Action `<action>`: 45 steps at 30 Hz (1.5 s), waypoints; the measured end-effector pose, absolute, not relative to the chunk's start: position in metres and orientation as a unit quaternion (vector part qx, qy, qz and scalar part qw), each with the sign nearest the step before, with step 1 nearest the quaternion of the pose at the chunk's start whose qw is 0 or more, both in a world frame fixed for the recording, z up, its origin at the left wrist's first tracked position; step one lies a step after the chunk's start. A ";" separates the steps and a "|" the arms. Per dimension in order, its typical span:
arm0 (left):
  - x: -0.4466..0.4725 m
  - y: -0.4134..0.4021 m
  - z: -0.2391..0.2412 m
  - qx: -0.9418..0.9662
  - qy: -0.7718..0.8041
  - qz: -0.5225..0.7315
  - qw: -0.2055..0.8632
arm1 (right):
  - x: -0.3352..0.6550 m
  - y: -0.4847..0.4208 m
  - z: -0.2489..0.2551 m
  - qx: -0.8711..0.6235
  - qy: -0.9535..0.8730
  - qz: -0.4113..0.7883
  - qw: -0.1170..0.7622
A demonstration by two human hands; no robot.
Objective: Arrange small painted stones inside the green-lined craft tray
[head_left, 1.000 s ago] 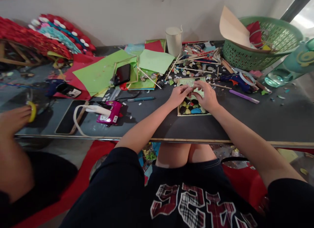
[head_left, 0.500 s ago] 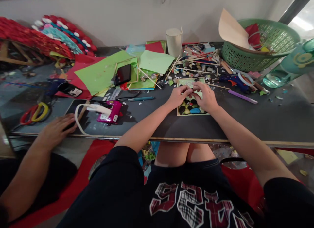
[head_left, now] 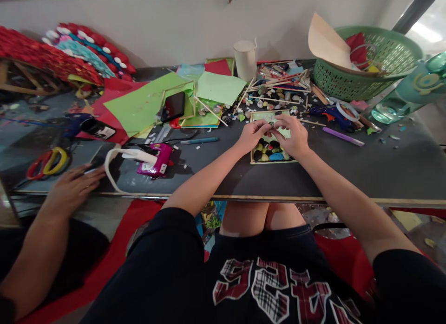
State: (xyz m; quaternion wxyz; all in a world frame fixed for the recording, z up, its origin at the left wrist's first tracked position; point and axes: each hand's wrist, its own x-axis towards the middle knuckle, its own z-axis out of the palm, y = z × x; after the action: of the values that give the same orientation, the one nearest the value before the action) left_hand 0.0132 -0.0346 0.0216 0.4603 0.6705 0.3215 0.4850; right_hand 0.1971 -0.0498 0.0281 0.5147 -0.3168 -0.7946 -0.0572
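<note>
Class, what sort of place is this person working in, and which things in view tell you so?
Most likely a craft worktable, perhaps at home: loose green paper sheets, a blue hot-glue gun, and a wooden stick-framed panel filled with painted pebbles.

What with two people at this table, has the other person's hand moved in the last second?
Yes: the other person's hand moved right, away from the scissors, toward the white strap.

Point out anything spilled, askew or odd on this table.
Small paper scraps lie strewn over the table. Behind the stone tray, sticks sit in a crossed jumble. A beige sheet pokes crookedly out of the basket. Nothing looks broken.
</note>
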 end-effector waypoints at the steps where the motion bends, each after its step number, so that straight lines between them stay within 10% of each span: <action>1: 0.013 -0.033 0.021 0.668 0.312 0.489 0.465 | 0.197 -0.050 0.028 -0.313 -0.792 -0.061 0.520; 45: 0.005 -0.035 0.028 0.718 0.348 0.407 0.444 | 0.200 -0.043 0.024 -0.309 -0.844 0.109 0.424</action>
State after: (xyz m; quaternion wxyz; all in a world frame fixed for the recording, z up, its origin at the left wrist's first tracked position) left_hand 0.0054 -0.0351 0.0280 0.4443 0.7181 0.3477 0.4075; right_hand 0.2003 -0.0428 0.0238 0.4241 -0.3086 -0.8444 0.1087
